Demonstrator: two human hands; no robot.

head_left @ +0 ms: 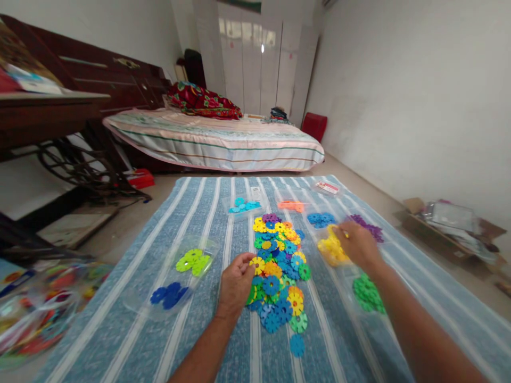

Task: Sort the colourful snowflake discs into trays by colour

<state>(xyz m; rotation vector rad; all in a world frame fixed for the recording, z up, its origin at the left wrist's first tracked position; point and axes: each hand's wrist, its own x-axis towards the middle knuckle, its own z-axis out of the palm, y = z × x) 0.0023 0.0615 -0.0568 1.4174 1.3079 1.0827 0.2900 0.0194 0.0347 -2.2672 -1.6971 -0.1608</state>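
Over striped cloth [207,213], left hand [235,284] pinches yellow disc [257,264]; right hand [357,244] pinches another.

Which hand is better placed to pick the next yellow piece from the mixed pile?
Left, probably: the left hand already pinches a yellow disc at the mixed pile; the right hand is over the yellow group.

Striped bed [215,141], red cushion [314,126], cardboard box [447,234] by wall.

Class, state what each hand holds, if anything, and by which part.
Left hand pinches a yellow disc by its edge. Right hand rests on the yellow discs pile; its hold cannot be told.
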